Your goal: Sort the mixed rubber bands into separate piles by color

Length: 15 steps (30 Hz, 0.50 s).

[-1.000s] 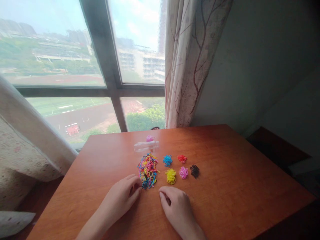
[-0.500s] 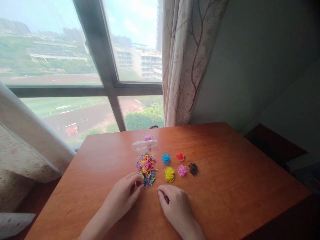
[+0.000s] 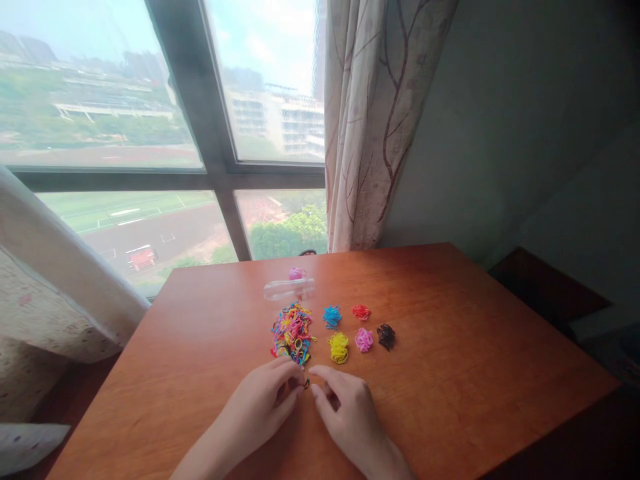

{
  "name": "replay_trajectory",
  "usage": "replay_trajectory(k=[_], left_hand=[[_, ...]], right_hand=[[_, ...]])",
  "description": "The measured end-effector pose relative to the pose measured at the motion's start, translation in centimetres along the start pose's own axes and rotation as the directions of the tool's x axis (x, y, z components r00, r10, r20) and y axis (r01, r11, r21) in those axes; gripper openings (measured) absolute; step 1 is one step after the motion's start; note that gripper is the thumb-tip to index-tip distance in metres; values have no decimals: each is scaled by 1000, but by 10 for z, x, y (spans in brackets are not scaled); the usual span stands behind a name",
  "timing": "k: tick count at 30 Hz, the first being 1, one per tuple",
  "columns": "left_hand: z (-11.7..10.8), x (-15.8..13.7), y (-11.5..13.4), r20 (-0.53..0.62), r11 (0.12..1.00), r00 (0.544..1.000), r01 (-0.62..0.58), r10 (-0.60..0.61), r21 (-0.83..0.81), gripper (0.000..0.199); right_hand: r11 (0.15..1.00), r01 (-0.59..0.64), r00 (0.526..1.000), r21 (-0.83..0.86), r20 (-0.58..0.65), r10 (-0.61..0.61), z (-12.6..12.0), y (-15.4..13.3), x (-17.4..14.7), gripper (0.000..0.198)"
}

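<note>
A window (image 3: 219,175) fills the upper left, a patterned curtain (image 3: 383,127) hanging at its right. Below stands my brown wooden table (image 3: 460,353). My left hand (image 3: 265,399) is curled, thumb and forefinger nearly meeting; my right hand (image 3: 347,403) faces it, thumb and forefinger slightly parted, nothing visibly held between them.

The mixed heap (image 3: 293,332) of coloured bands lies just beyond my left fingers, with a clear plastic piece (image 3: 289,289) behind it. To the heap's right sit five single-colour piles: the yellow pile (image 3: 339,348), blue pile (image 3: 331,317), black pile (image 3: 386,337), pink pile (image 3: 364,340) and red pile (image 3: 361,312). Farther back is a pink object (image 3: 297,273), too indistinct to name.

I judge the sorting partly done: five colours stand apart, but much is left — the mixed heap exceeds any single pile.

Smallest is a dark band (image 3: 307,384), apparently pinched at my left fingertips and not yet in any pile — whether my right fingers touch it, I cannot tell.
</note>
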<state>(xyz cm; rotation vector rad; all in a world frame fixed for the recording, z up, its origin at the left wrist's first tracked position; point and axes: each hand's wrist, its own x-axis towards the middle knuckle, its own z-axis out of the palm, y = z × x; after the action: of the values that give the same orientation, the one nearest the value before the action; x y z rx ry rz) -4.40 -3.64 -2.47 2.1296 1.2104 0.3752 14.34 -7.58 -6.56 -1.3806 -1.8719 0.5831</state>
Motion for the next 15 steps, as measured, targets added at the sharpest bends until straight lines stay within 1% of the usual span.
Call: replay_trajectory(k=[3,9,12,15], left_hand=[[3,0,0,-3,1000,1000,-7,7,-3,15],[-1,0,-1,-11,1000,1000,15,-15,-4,16],[-6,0,-2,-37,1000,999,29,-29,-7,18],[-11,0,-4,-61,999,997,38,-38,6,19]], right_hand=[[1000,26,1000,18,-3,-26,1,0,-1,21],[1000,11,1000,22,-27,-11,1,-2,0,16],[999,-16,996,39,-91,19,-10,5,1,16],[998,-65,978,-1,-201,63,-33,27,1,19]])
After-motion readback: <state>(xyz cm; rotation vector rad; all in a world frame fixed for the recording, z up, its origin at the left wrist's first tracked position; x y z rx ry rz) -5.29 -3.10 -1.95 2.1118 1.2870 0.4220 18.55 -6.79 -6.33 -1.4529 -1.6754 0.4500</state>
